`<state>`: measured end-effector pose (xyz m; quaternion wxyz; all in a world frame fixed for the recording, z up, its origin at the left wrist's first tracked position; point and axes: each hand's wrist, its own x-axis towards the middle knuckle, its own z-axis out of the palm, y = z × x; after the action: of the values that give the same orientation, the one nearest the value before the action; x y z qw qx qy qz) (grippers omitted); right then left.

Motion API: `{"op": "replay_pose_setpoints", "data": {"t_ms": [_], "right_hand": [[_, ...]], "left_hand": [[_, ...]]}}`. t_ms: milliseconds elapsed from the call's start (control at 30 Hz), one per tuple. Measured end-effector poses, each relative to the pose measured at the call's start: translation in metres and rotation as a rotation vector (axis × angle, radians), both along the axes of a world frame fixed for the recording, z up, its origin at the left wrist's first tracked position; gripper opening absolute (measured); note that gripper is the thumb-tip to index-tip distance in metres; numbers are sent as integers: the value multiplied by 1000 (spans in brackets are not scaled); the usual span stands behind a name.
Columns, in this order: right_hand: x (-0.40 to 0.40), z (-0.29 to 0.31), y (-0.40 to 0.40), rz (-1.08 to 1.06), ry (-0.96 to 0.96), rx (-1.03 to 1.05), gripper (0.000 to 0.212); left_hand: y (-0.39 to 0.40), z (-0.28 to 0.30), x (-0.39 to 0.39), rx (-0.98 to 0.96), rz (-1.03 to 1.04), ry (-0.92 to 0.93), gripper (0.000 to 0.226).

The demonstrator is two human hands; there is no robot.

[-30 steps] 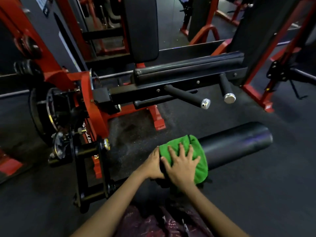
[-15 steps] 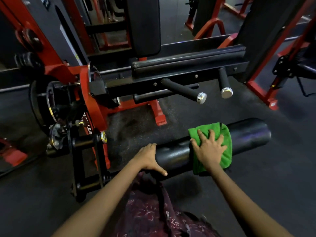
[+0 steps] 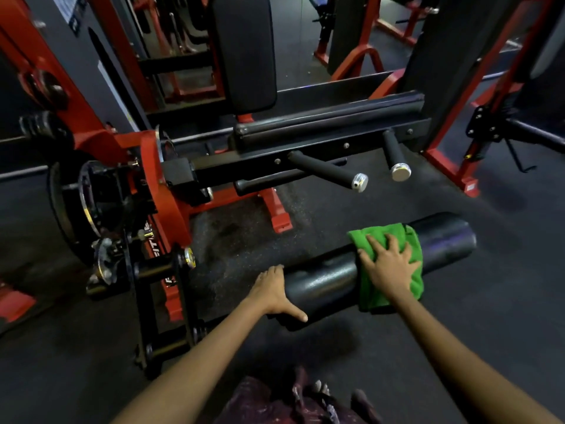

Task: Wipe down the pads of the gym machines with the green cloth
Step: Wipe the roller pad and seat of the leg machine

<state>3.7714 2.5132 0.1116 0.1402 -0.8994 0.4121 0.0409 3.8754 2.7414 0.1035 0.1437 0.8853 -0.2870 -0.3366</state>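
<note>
Right of frame centre, lay soft, limp green cloth (image 3: 394, 264) draped over firm black cylindrical roller pad (image 3: 324, 280). Pressed flat under spread right hand (image 3: 389, 269), not pinched; likely light and prone to bunching, so best steered by a broad palm. Braced pad's near end with left hand (image 3: 272, 293), fingers curled over it.

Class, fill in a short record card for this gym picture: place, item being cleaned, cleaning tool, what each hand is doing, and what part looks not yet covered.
Place: gym floor, red and black machines
Item being cleaned: black roller pad
Cleaning tool: green cloth, draped over the pad
Right hand: spread flat, pressing the cloth
Left hand: holding the pad's near end
Not yet covered: bare far end beyond the cloth
</note>
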Motion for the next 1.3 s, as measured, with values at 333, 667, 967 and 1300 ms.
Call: {"op": "replay_pose_setpoints", "data": {"t_ms": [333, 667, 967, 1300], "right_hand": [[10, -9, 132, 187, -62, -65, 45], [3, -7, 34, -1, -44, -2, 49], [14, -5, 138, 300, -74, -103, 41], [1, -6, 25, 156, -16, -135, 49]], "left_hand": [[6, -25, -37, -91, 0, -421, 113], [12, -11, -5, -214, 29, -175, 109], [1, -14, 24, 11, 109, 217, 102], [6, -6, 5, -6, 59, 142, 135]]}}
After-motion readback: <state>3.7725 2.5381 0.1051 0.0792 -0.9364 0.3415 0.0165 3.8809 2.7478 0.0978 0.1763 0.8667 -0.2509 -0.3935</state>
